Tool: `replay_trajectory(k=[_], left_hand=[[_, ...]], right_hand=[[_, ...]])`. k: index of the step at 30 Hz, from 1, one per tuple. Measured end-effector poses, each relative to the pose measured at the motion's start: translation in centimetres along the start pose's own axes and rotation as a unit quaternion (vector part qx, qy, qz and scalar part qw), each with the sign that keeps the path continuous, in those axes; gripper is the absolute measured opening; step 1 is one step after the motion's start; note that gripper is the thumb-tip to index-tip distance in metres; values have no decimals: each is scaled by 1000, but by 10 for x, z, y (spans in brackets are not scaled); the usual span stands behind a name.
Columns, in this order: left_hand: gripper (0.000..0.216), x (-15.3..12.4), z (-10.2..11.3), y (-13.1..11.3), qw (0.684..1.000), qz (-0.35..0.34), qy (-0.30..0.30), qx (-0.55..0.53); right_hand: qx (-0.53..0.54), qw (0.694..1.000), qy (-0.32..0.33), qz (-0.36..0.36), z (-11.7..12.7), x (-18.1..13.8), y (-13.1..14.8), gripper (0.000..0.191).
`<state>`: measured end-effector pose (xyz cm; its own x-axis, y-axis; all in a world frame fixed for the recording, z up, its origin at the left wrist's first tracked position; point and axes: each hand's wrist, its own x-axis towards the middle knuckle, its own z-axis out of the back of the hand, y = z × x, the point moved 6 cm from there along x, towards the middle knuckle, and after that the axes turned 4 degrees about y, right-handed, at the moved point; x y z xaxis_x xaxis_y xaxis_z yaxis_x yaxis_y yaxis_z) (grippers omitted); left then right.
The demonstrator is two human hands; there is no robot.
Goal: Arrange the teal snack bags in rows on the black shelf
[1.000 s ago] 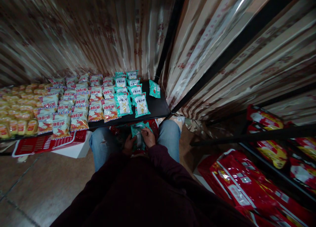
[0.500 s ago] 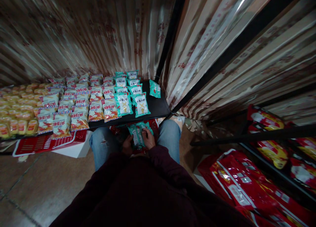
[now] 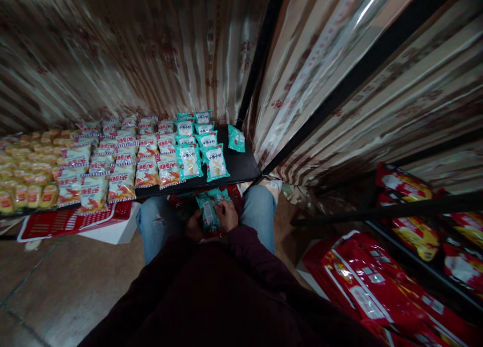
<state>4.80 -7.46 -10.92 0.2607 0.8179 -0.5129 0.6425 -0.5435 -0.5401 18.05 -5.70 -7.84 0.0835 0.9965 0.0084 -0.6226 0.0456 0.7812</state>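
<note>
**Teal packet in hand, below the shelf's near edge**

Glossy teal plastic snack packet [image 3: 208, 215] is between the knees, just under the near edge of the flat black shelf [image 3: 243, 165]. Pale printed panel faces up. Could be more than one packet there; too dark to tell.

Left hand [image 3: 194, 223]: grip clamped on the packet's left edge. Right hand [image 3: 228, 216]: fingers bent, close together, touching the packet's right part; cannot tell if that grip is pinched on it.

On the shelf, left to right: small yellow wrapped pieces [image 3: 33, 195], packed tight; white plastic packets with red lettering and blue-striped ends [image 3: 121, 182], in rows; teal-and-white plastic packets [image 3: 189, 162], two columns running near to far. One lone teal packet [image 3: 236, 139] sits tilted at far right, apart from the columns, bare black surface between.

Below shelf, left: red slotted plastic basket [image 3: 68, 225] beside a white box [image 3: 123, 227]. Pale pleated shiny curtain [image 3: 151, 50] behind. Near right: big shiny red bags [image 3: 381, 281].
</note>
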Motion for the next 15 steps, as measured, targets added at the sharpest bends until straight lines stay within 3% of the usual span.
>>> replay_trajectory(k=[8,12,15], left_hand=[[42,-11,24,-10,988,-82,-60,114],[57,-11,30,-9,984,-103,-45,139],[56,-11,31,-11,982,-102,-45,150]], right_hand=[[10,999,45,-16,-14,-1,-11,23],[26,997,73,-28,-18,-2,-12,29],[36,994,98,-42,-21,-3,-13,33]])
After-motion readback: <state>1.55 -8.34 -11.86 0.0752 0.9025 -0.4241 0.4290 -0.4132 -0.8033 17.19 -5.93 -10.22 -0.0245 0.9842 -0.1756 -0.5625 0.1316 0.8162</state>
